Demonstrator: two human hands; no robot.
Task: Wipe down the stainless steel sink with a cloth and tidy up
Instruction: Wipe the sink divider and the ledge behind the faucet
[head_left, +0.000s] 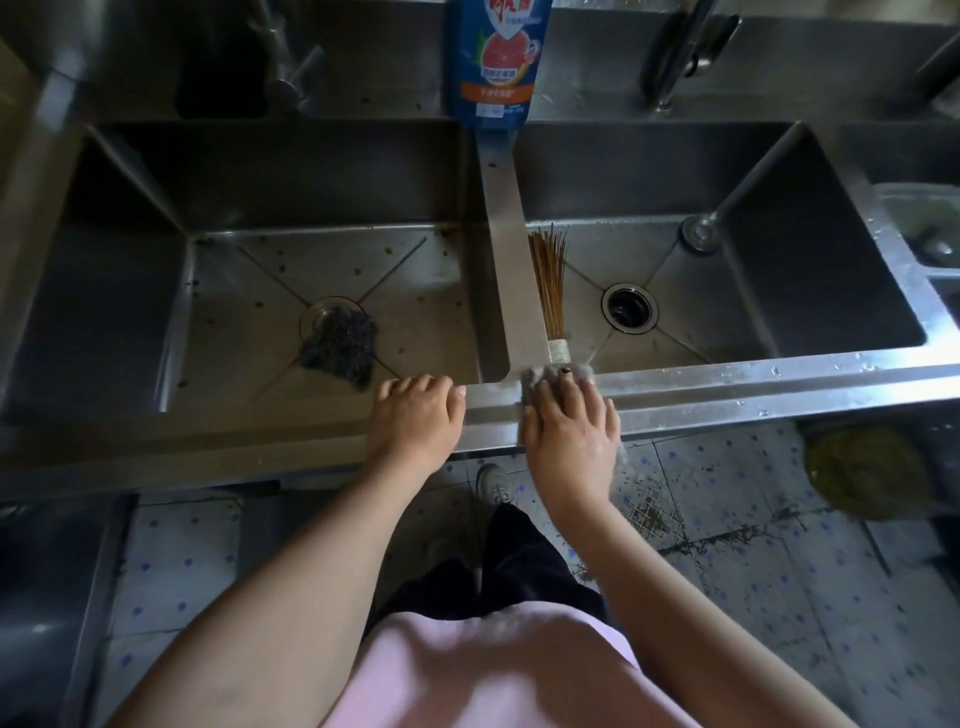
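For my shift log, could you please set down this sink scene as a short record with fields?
left hand: resting open on the front rim of the sink, holding nothing
right hand: pressing a grey cloth on the rim, where the divider meets it
left basin: dark scouring pad over the drain, brown specks on the floor
right basin: bamboo brush leaning against the divider, drain open
back ledge: blue dish soap bottle
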